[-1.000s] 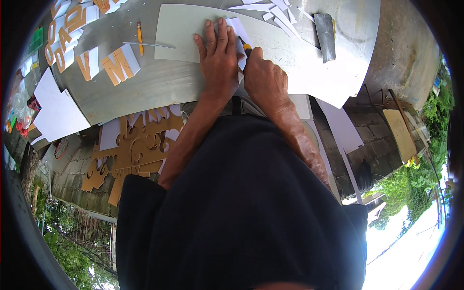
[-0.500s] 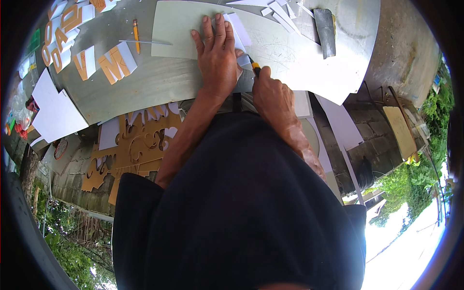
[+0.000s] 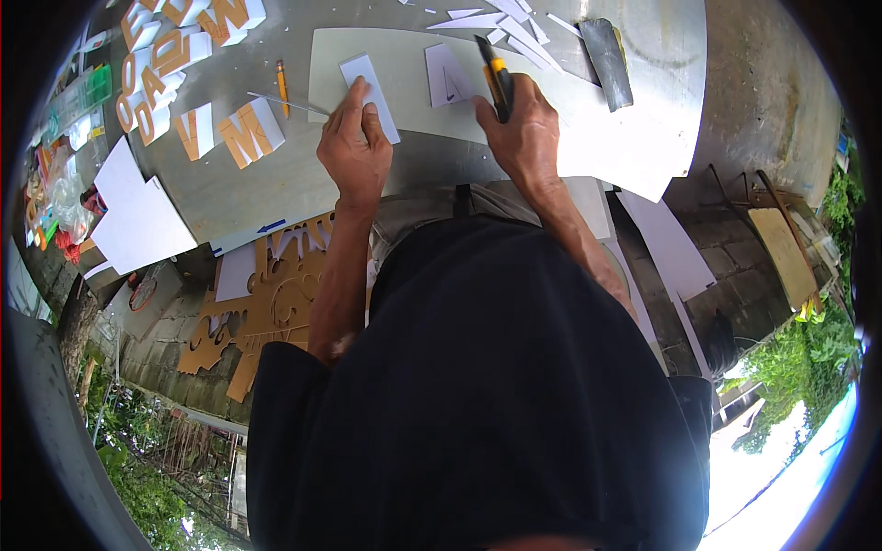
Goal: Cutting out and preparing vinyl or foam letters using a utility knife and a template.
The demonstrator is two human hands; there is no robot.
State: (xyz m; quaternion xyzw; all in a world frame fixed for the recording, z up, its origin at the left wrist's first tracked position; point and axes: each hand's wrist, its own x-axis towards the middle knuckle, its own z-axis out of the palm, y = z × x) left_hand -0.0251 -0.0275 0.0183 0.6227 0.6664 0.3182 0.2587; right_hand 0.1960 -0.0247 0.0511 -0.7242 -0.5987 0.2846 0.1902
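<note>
Your right hand [image 3: 525, 133] is gripping a black-and-yellow cutter knife [image 3: 497, 78], its blade pointing away from you. Your left hand [image 3: 356, 151] is touching a white strip [image 3: 381, 99] with fingertips and thumb; I cannot tell whether they are pinching it. The strip is lying on the left part of a pale sheet [image 3: 400, 55], its near end reaching about the sheet's near edge. Between your hands, a white piece [image 3: 441, 78] is lying on the sheet. A pencil [image 3: 282, 89] is lying beside the sheet's left edge, and brown-and-white letters [image 3: 253, 133] are spreading toward the metal table's [image 3: 257, 188] left edge.
</note>
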